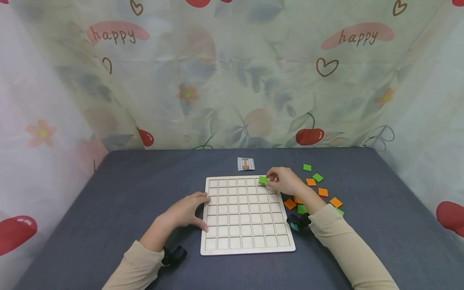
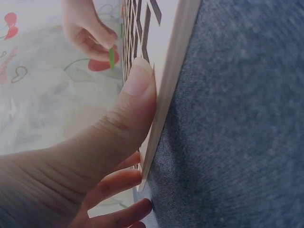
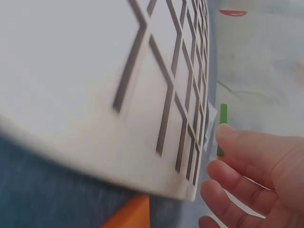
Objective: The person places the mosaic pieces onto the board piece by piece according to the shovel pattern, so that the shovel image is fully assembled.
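A white grid board [image 1: 248, 253] with rows of square cells lies on the dark table. Near its far right corner my right hand [image 1: 286, 181] pinches a green square tile [image 1: 263, 180] between thumb and fingers. In the right wrist view the same green tile [image 3: 223, 114] is seen edge-on, raised off the board. My left hand [image 1: 185, 210] rests at the board's left edge, its thumb [image 2: 138, 78] on the frame and the fingers spread along the side. In the left wrist view the fingers lie partly behind the board's edge.
Right of the board lie several loose orange tiles [image 1: 323, 192] and green tiles [image 1: 307, 167], some hidden under my right forearm. A small printed card [image 1: 246, 164] with a grid picture lies behind the board. A patterned curtain [image 1: 232, 80] hangs beyond the table [image 1: 145, 173].
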`<state>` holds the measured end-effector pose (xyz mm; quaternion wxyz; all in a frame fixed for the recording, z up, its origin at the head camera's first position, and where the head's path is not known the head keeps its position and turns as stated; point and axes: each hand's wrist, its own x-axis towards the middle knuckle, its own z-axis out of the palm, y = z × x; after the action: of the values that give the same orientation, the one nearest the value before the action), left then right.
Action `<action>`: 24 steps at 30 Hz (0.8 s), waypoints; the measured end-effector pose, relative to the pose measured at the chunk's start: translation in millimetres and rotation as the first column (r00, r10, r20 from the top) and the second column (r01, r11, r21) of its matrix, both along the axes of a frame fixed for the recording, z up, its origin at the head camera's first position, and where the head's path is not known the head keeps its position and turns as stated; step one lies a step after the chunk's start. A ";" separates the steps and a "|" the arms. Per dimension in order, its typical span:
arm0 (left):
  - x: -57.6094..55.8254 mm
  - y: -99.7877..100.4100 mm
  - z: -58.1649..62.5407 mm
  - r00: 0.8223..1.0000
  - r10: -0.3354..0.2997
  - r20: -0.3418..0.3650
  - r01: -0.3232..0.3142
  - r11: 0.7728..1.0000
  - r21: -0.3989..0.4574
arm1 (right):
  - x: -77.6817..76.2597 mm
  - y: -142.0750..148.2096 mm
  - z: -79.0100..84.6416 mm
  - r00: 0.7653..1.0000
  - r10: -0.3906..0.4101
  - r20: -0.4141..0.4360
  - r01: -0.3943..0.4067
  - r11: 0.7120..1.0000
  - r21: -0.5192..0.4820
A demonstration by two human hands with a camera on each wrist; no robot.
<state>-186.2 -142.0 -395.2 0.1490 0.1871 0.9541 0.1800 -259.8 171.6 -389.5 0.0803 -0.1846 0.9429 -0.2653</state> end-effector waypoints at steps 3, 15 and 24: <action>0.2 0.1 0.5 1.000 0.000 0.002 0.000 1.000 0.000 | -2.5 -6.8 -1.2 1.000 0.002 0.017 -0.002 1.000 -0.009; 0.8 -0.1 1.3 1.000 -0.003 0.000 0.003 1.000 0.008 | -8.7 -26.4 -6.8 1.000 0.018 -0.002 -0.018 1.000 -0.007; 1.0 -0.2 1.2 1.000 -0.001 -0.004 0.001 1.000 0.010 | -8.5 -34.1 -7.6 1.000 0.012 -0.018 -0.012 1.000 0.020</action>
<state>-185.2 -142.2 -394.0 0.1465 0.1888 0.9534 0.1842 -268.4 137.5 -397.0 0.0753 -0.1919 0.9450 -0.2540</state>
